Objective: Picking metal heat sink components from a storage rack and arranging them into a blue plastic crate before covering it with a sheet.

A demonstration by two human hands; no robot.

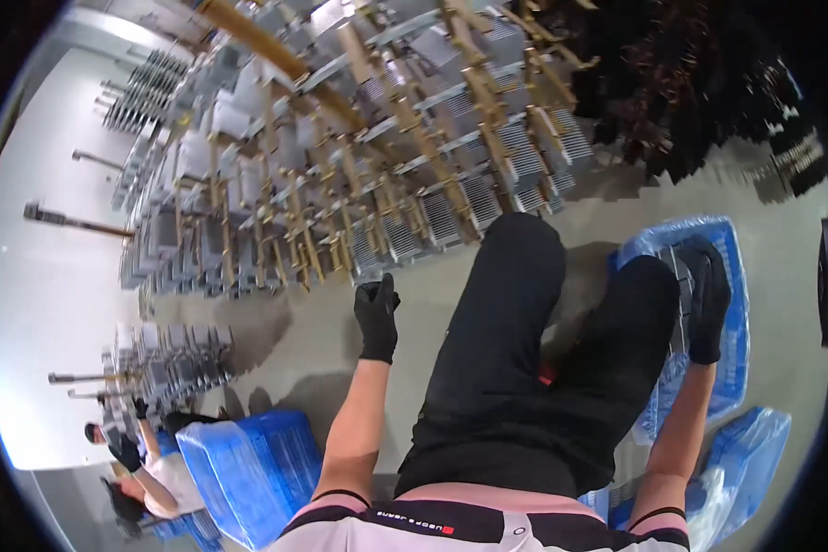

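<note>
My left hand, in a black glove, is raised in front of the hanging rack of metal parts. Its fingers are curled and the thumb points up; anything inside the fist is hidden. Just beyond it hang grey finned metal parts, which look like heat sinks. My right hand, also gloved in black, reaches into a plastic-lined blue crate beside my knee. Its long fingers bend over a grey metal part in the crate, mostly covered by the hand and my leg.
Brass-coloured hooked bars carry the parts in rows ahead. At the upper right hang dark parts. Blue crates stand at the lower left and lower right. A co-worker with black gloves sits at the far left.
</note>
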